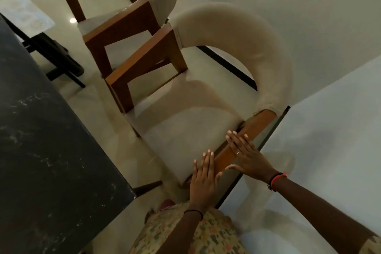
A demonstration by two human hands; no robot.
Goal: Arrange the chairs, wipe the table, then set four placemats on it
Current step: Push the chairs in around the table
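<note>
Both hands lie flat with fingers extended, gripping nothing: the left hand (203,179) on the seat edge and the right hand (245,153) on the wooden arm of the nearest cream-upholstered curved-back chair (206,109), which stands between the dark speckled stone tabletop (41,150) and a glass tabletop (329,140).

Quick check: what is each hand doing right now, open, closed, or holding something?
Left hand: open, fingers straight, flat by the near wooden armrest of the nearest chair, gripping nothing.
Right hand: open, palm laid flat on that armrest, not gripping.
</note>
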